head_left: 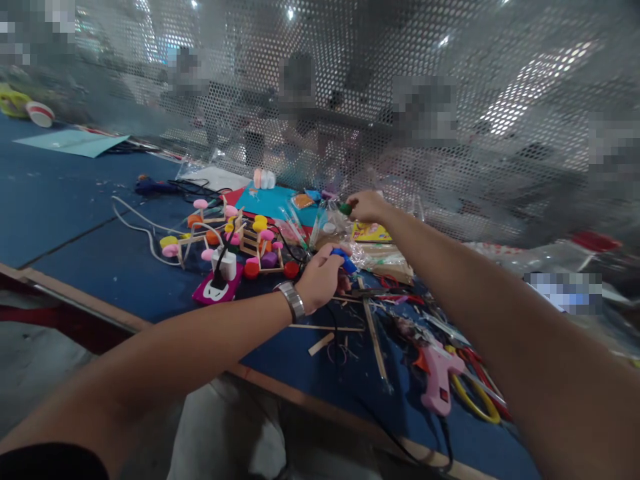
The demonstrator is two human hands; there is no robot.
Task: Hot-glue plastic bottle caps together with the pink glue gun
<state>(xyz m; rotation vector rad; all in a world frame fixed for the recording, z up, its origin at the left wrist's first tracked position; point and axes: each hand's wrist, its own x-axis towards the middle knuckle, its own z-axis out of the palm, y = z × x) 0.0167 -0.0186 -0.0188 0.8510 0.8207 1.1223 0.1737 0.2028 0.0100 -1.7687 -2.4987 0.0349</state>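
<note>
My left hand, with a metal-banded watch on the wrist, is closed around a blue piece over the middle of the table. Its exact kind is partly hidden by the fingers. Farther back, my right hand reaches out and pinches a small rounded green piece above clear plastic packaging. To the left of my left hand stands a frame of wooden sticks with pink, yellow, orange, red and purple round pieces attached. A yellow packet lies below my right hand.
A pink glue gun and yellow-handled scissors lie at the right. A purple power strip with a white plug sits near the left front. Wooden sticks and cords litter the blue table; perforated metal mesh rises behind.
</note>
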